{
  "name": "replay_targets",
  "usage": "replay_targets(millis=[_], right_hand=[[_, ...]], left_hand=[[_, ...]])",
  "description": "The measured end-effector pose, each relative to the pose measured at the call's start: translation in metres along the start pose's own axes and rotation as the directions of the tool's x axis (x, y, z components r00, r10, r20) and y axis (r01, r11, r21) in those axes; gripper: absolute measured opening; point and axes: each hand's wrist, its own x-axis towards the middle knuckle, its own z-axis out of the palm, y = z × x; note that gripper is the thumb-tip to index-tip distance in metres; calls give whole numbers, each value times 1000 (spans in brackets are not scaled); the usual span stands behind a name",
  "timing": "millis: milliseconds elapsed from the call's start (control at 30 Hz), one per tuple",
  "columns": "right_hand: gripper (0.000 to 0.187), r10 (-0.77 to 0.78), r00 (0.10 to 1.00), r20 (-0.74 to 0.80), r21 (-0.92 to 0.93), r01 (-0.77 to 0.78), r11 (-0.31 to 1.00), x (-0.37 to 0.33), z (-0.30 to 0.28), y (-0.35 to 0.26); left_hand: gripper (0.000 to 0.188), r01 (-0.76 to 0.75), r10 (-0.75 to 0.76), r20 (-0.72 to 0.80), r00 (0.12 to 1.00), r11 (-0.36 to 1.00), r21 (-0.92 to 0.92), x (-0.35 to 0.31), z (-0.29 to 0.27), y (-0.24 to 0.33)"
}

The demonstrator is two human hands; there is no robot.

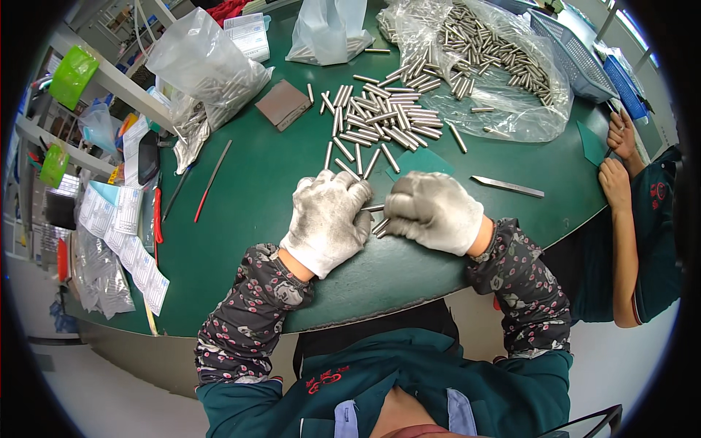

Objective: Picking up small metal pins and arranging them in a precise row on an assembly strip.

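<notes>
White cloth gloves, smudged grey, cover both my hands. My left hand [326,217] rests low over the table with its fingers curled, hiding their tips. Between the hands a short steel pin [373,208] lies level, one end at my left thumb and the other at my right fingers. My right hand [434,210], slightly blurred, is closed, and the ends of more steel pins [380,228] poke out below its fingers. Just beyond the hands spreads a loose pile of similar pins [380,117]. A green sheet [421,163] lies partly behind my right hand.
A clear bag [511,109] spills many pins at the back right, near a grey-blue basket [573,58]. More bags [212,66] stand back left beside a grey block [283,105]. A flat metal bar [507,186] lies right. Another person's hands [619,157] work at the right edge.
</notes>
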Motion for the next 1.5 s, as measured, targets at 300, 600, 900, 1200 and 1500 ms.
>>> replay_targets(millis=[300, 600, 900, 1200, 1500], right_hand=[[16, 21, 991, -133, -523, -89, 848, 25, -7, 29], [13, -69, 993, -100, -394, 24, 919, 29, 1, 28], [18, 48, 984, -173, -322, -102, 941, 33, -1, 26], [18, 129, 981, -147, -268, -165, 949, 30, 5, 15], [12, 125, 974, -191, -99, -146, 984, 31, 11, 22]], left_hand=[[23, 216, -226, -173, 959, 974, -72, 11, 7, -29], [32, 47, -50, -122, 991, 999, -25, 18, 15, -37], [26, -41, 40, -36, 999, 999, -20, 21, 0, -39], [21, 38, -38, -61, 997, 999, 11, 19, 9, -41], [8, 13, -35, 97, 995, 974, 225, 22, 5, -25]])
